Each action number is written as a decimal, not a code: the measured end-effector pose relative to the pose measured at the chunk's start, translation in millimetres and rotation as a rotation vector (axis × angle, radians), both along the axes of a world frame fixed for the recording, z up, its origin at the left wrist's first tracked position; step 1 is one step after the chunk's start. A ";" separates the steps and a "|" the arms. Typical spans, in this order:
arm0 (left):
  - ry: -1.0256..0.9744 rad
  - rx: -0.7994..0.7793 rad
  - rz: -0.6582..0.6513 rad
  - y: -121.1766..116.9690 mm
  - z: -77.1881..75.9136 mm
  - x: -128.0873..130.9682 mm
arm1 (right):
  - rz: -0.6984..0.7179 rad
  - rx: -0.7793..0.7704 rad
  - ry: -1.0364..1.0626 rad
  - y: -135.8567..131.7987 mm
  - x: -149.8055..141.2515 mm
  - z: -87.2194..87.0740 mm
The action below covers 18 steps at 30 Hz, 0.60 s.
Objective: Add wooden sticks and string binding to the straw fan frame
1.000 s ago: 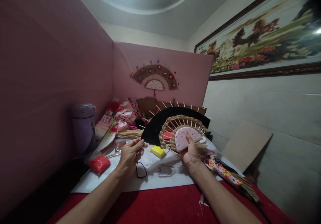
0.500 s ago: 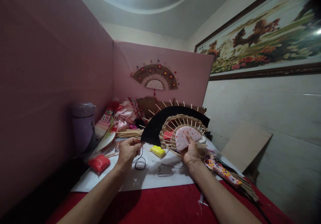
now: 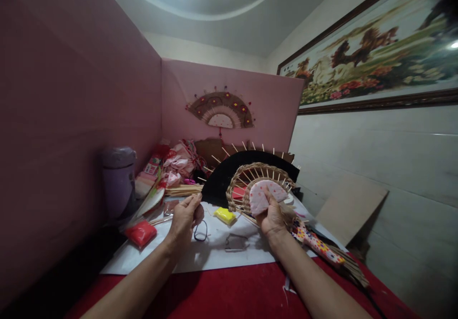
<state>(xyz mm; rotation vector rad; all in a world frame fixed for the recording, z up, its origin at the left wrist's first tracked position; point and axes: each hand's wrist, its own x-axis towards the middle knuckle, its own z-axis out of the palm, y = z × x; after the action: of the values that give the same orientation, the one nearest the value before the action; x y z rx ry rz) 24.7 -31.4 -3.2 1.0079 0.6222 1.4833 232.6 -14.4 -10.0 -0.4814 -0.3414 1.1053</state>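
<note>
My right hand [image 3: 274,219] grips a handmade fan by its pale, pink-dotted half-round base [image 3: 263,196], thumb on the front. Thin sticks radiate from the base through a braided straw band [image 3: 236,176] and a black band [image 3: 218,178], with their tips poking past the outer edge. At the black band's lower left corner, my left hand [image 3: 184,219] is closed in a pinch. What lies between its fingertips is too small to make out. A loop of thin black cord [image 3: 201,233] shows just right of that hand, above the white table covering.
A yellow packet [image 3: 225,215] and a red packet [image 3: 141,233] lie on the white sheet [image 3: 214,259]. Sticks [image 3: 182,190] and pink fabric [image 3: 179,161] are behind. A purple container [image 3: 119,180] stands left; a flowered handle [image 3: 318,245] lies right. Another fan [image 3: 221,109] hangs on the pink panel.
My left hand has turned slightly at the fan's corner, its fingertips rising a little. The black cord beneath has shifted, with less of it showing. My right hand and the fan stay nearly still.
</note>
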 end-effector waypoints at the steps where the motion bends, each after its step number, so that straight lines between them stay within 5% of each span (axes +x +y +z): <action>1: -0.003 -0.011 0.002 0.2 -0.3 -0.1 | 0.005 -0.014 0.022 -0.3 -0.5 0.4; 18: -0.033 -0.073 -0.065 0.7 -4.3 1.6 | -0.007 0.020 0.029 -1.5 -1.0 2.4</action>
<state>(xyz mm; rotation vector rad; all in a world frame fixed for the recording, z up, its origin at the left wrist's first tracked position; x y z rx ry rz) 26.3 -30.7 -7.5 0.9374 0.6102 1.4076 231.6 -15.8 -7.6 -0.4484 -0.3249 1.1006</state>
